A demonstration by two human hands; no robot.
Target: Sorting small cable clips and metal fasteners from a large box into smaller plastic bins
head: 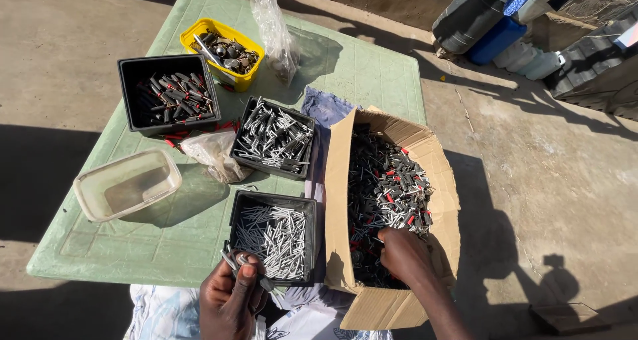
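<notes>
Nearest: my left hand (pixel 231 299) at 7 o'clock, closed on a small bundle of metal pins (pixel 232 258), long axes pointing 11 o'clock. My right hand (pixel 403 254), fingers curled, grip unclear, in the cardboard box (pixel 337 200) of black-and-red connectors (pixel 389 187). Black tray (pixel 274 200): silver pins. Farther trays at 11 o'clock: pins, connectors, scrap.

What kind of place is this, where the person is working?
Probably an outdoor yard used as an informal sorting workplace: a green plastic table stands on sunlit concrete ground, with black trays and a cardboard box full of small metal parts.
</notes>
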